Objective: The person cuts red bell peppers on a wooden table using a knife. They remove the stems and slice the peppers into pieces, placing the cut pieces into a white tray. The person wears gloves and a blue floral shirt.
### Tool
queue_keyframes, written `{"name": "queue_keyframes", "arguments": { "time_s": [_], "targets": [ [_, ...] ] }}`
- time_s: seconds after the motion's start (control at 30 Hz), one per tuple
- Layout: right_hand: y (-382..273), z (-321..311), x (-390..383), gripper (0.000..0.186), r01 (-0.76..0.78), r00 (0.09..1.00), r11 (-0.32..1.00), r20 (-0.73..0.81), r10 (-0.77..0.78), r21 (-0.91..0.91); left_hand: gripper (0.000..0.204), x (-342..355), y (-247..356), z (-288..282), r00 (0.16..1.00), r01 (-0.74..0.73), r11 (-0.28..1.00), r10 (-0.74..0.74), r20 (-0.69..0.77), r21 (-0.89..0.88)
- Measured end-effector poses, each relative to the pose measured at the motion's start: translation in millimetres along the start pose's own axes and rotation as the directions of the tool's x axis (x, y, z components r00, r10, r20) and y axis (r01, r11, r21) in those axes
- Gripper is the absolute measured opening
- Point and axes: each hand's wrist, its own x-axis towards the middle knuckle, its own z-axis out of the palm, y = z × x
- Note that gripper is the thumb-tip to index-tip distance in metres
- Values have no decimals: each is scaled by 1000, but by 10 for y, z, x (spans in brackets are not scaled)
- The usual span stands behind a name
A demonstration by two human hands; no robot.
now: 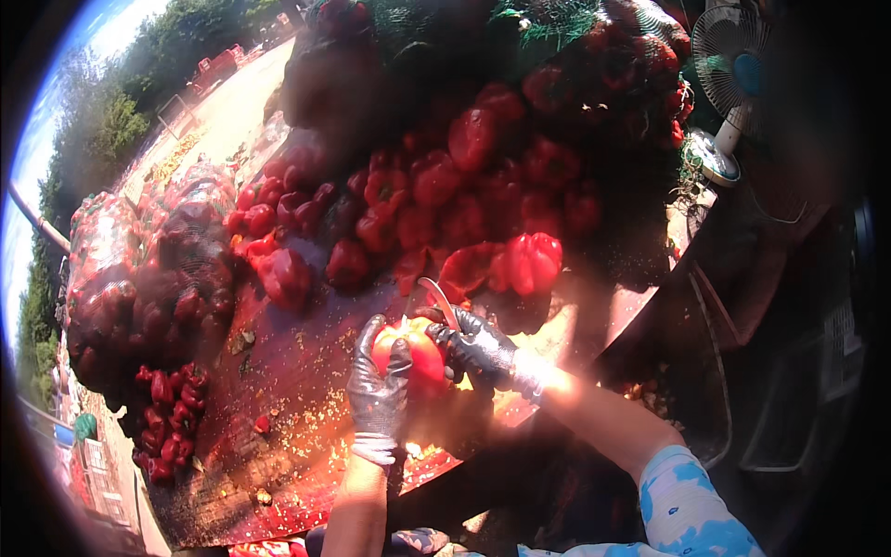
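Left hand: a hand in a dark, wet-looking glove with a white knitted cuff (376, 395), fingers curled around the left side of the pepper, thumb laid across its front.
Right hand: a hand in a matching dark glove (478, 348), bent fingers closed on the tool and set against the pepper's upper right side.
Held pepper: a plump, glossy red bell pepper (422, 360), gripped between both hands above the near edge of the worktop, its top lit bright by the sun.
Tool: a slim, curved, pale reddish strip (439, 299), rising from the right hand's fingers and arching left above the pepper; I cannot tell whether its end touches the pepper.
Worktop: a broad, reddish surface strewn with pale seeds (302, 395), with a small red scrap (262, 424) left of the hands.
Pepper heap: many whole, shiny red bell peppers (445, 181), piled just beyond the hands, partly in deep shade.
Sacks: bulging mesh sacks of red peppers (153, 269) at the left; more under green netting (561, 20) at the far side.
Upper right: a round, wire-caged fan with a blue hub (733, 58).
Sleeve: white cloth with blue blotches (689, 506), on the right arm.
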Motion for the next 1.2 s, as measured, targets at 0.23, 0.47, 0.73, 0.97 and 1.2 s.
{"name": "queue_keyframes", "arguments": {
  "time_s": [0.23,0.47,0.73,0.97,1.2],
  "targets": [
    [886,584,-15,40,-261,964,961,-78,254,-92,31,-593,-603,-439,924,-231,864,338,-176,448],
    [285,787,-623,31,-284,958,953,20,287,-110,25,-665,-704,-400,917,-206,943,279,-283,263],
    [421,1179,-592,33,-233,962,911,57,268,-339,21,-734,-607,-458,932,-193,967,234,-275,168],
    [752,1325,-663,31,-381,921,746,-147,362,-546,15,-784,-693,-432,926,-131,988,150,-347,78],
    [930,1402,-915,30,-407,911,747,-169,377,-526,8,-703,-829,-388,919,-30,995,-10,-394,-96]
  ]
}}
